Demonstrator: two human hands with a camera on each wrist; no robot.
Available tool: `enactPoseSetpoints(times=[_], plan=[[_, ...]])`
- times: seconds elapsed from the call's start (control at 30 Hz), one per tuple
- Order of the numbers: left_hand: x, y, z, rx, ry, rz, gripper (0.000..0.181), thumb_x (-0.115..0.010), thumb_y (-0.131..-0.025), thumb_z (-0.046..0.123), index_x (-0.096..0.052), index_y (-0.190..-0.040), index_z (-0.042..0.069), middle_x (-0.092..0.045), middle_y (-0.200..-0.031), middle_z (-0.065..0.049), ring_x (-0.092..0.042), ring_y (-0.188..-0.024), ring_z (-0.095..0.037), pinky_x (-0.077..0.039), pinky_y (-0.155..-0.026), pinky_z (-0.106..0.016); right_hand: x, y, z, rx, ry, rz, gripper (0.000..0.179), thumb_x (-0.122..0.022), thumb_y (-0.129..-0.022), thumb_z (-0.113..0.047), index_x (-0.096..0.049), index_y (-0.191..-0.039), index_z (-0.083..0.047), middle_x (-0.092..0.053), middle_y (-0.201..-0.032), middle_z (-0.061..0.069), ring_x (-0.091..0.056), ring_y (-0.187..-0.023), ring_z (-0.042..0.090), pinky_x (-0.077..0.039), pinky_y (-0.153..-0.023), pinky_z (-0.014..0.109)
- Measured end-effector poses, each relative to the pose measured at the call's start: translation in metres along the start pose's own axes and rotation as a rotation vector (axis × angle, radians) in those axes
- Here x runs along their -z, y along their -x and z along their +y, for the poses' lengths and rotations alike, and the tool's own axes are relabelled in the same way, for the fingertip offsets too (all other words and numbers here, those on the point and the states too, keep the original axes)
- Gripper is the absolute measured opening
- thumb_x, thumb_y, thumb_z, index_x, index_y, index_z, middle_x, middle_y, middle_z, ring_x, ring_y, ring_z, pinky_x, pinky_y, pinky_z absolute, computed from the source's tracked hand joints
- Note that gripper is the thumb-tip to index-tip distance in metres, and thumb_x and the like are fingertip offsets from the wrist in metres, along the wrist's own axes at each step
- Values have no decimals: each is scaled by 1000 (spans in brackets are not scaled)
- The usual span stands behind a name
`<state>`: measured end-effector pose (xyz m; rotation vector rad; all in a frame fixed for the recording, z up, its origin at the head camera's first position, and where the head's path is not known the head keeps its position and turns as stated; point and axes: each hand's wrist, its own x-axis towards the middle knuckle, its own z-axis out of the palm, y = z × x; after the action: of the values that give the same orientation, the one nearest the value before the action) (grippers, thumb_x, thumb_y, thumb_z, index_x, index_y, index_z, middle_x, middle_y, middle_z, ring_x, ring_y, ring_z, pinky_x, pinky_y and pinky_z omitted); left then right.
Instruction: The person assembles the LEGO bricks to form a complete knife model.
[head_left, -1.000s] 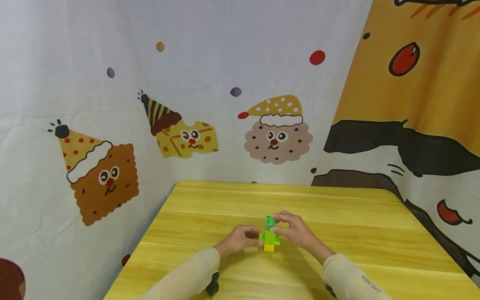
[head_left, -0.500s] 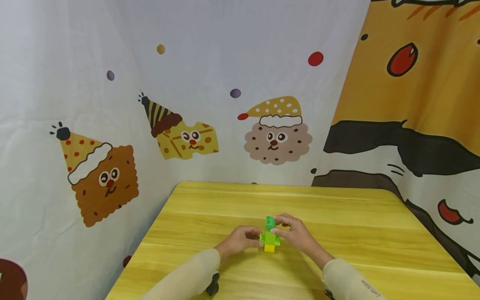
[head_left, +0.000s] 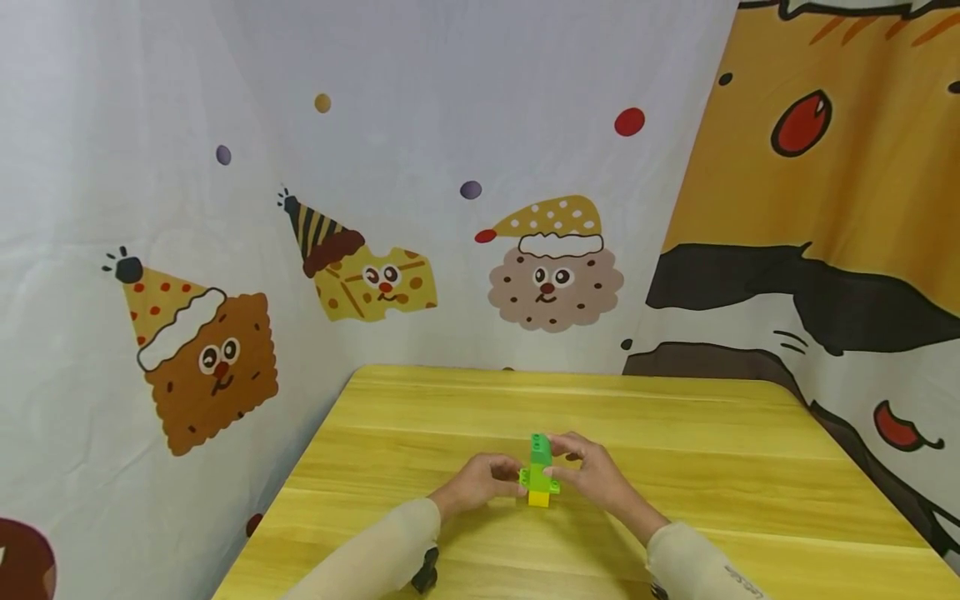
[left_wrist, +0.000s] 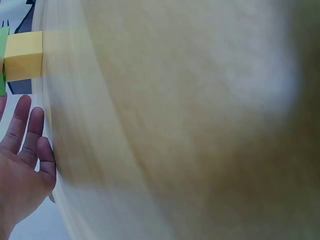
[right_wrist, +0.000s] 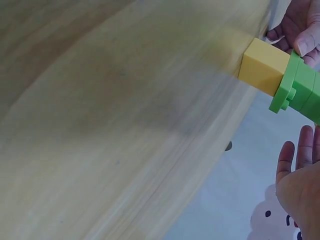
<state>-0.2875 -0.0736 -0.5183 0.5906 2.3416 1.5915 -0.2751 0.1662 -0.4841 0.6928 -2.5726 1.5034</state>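
Observation:
A small tower of toy building bricks stands upright near the middle of the table. Its base is a yellow brick [head_left: 538, 498], touching the tabletop in the right wrist view. Above that lies a light green plate [right_wrist: 285, 89] whose studded ends stick out to both sides. Light green bricks [right_wrist: 303, 86] follow, topped by a darker green brick [head_left: 540, 448]. My left hand [head_left: 482, 482] holds the plate's left end, thumb on its edge. From the right, my right hand [head_left: 592, 471] pinches the upper tower, thumb beside the light green brick and forefinger behind the top one.
The wood-grain table [head_left: 420, 417] has its far edge close to a white curtain [head_left: 420, 125] printed with cartoon snacks. A dark strap piece [head_left: 426, 570] sits at the left sleeve's cuff.
My right thumb has slid slightly down the tower, from near the top brick to the light green brick. The left hand and the tower stay in place.

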Motion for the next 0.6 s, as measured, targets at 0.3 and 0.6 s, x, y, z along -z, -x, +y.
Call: enactPoseSetpoints(times=[0.3,0.6], plan=[[0,-1,0,-5,-29,-7,26,-77,-89,23,-71,-112,15,-67,-101,4,-60,-93,-14,-51,-82,-31,-1,5,9,-18,4,2,50,-79,-86,-20,-64,-134,-19,-67,-109,-7,-61,-108,26,-46,-94,49],[-3,-3,1,-34,-28,5,31,-77,-88,16,-68,-118,15,-65,-109,4,-61,-102,-22,-51,-87,-36,-2,9,15,-21,6,25,50,-78,-86,-19,-63,-133,-11,-69,-110,-2,-64,-104,24,-47,-92,45]])
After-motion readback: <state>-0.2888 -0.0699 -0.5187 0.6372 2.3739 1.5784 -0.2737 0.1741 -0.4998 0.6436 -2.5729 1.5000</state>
